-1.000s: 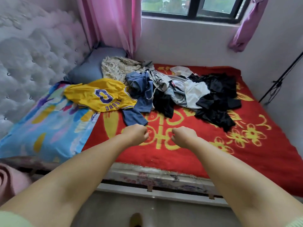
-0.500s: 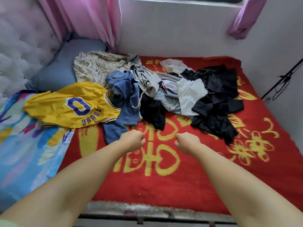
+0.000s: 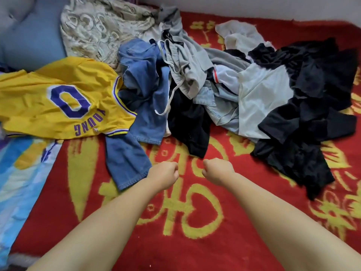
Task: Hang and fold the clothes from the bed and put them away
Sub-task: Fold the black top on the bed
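Both arms reached forward over the bed [image 3: 195, 251], which was covered by a red blanket with yellow characters and flowers. The left hand [image 3: 163, 176] and the right hand [image 3: 217, 172] were each balled into a fist, fingers [image 3: 173, 169] curled tight under the palms and holding nothing. The two fists hung close together, knuckles turned toward each other with a narrow gap between them, above a bare patch of blanket.

The clothes lay in a loose heap just beyond the fingers. Nearest the left hand, touching or almost under its wrist, was the hem of a pair of blue jeans [image 3: 144, 90], which ran away from the fingers toward the middle of the pile. Left of the jeans a yellow jersey [image 3: 58, 98] with a purple number 0 lay spread out, its edge over the denim. Straight ahead of both fists, close but apart from them, was a black garment [image 3: 189, 122]. Beyond it sat grey shorts [image 3: 185, 61] with a white drawstring, then a pale blue shirt [image 3: 259, 98] to the right. Farther right of the right hand, a large tangle of black clothes [image 3: 308, 106] spread toward the blanket's edge. At the far left beyond the jersey lay a beige patterned cloth [image 3: 101, 26] beside a blue pillow [image 3: 31, 40], and a colourful pillow [image 3: 21, 182] lay well left of the left hand.
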